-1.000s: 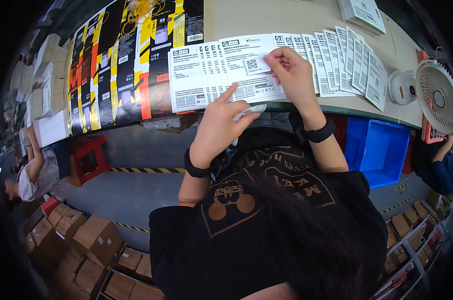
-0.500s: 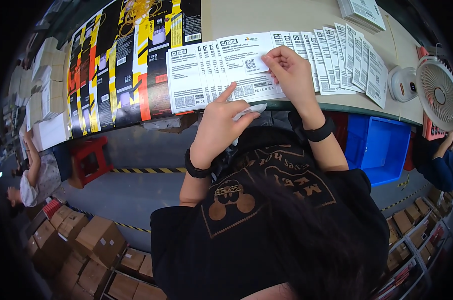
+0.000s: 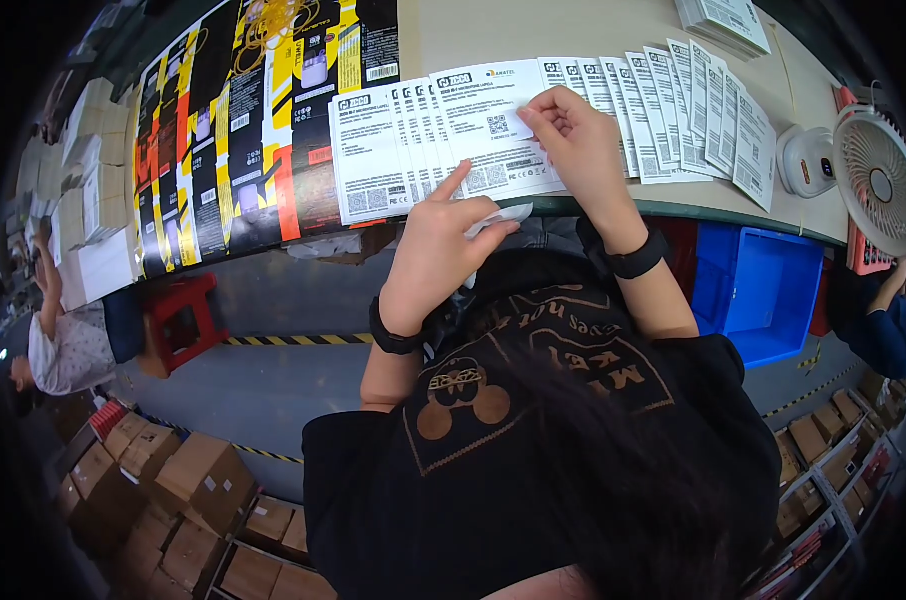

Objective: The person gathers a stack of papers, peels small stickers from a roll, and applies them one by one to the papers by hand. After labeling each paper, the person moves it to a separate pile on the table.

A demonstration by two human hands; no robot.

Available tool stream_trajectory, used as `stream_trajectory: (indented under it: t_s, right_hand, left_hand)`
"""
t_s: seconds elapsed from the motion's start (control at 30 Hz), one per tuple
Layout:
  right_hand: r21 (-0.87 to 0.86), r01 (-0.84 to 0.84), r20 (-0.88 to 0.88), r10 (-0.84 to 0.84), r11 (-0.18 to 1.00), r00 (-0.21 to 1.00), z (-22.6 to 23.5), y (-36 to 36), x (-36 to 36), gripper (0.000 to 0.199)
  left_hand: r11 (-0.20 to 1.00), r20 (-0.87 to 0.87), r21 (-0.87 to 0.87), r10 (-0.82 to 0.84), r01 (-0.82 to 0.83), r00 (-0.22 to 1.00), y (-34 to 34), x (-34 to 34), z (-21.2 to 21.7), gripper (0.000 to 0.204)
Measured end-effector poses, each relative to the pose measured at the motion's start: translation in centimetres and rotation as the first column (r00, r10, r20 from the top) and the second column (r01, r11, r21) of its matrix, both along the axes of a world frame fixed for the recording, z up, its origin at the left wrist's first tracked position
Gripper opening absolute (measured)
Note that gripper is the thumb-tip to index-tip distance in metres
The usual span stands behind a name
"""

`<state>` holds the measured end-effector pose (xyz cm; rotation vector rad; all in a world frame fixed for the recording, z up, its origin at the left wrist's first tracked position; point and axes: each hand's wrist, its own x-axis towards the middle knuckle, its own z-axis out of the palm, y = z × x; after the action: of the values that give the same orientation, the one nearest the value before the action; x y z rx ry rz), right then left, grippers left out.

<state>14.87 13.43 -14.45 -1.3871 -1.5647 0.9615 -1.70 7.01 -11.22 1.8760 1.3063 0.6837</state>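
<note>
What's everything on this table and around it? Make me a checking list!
Surface: long beige table, mostly covered.
Job's things: white printed sheets fanned in a row; small white sticker at the right hand's fingertips.
Clutter: black-and-yellow flat cartons, stack of sheets, small white fan.
Grippers: left hand holds a white strip, forefinger on a sheet; right hand presses the sticker.
Cables: nothing seen.
Surroundings: blue bin, red stool, cardboard boxes, other people at both edges.
</note>
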Motion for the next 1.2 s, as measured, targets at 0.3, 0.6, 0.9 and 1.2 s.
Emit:
stream_trajectory:
  t_s: [0.3,0.6,0.9,1.2]
  right_hand:
    - [-0.094,0.039,0.19,-0.02,0.995,0.982,1.5,-0.5,-0.2,0.04]
    - [0.469,0.003,0.468,-0.252,0.883,0.847,-0.7,-0.7,-0.7,0.023]
    - [0.373,-0.526,0.493,0.317,0.764,0.81,2.6,-2.8,-2.0,0.047]
    - [0.147,-0.356,0.699,0.158,0.923,0.697,2.9,-3.7,1.8,0.053]
  left_hand:
    - [1.0,0.001,-0.004,0.019,-0.019,1.0,-0.9,0.3,0.1,0.013]
    - [0.998,-0.026,0.067,-0.001,0.003,1.0,-1.6,0.5,0.6,0.014]
    - [0.975,0.02,0.221,-0.004,0.0,1.0,-2.9,-0.1,0.7,0.009]
    - [0.99,-0.061,0.143,0.003,0.005,0.998,-3.2,-0.7,1.9,0.011]
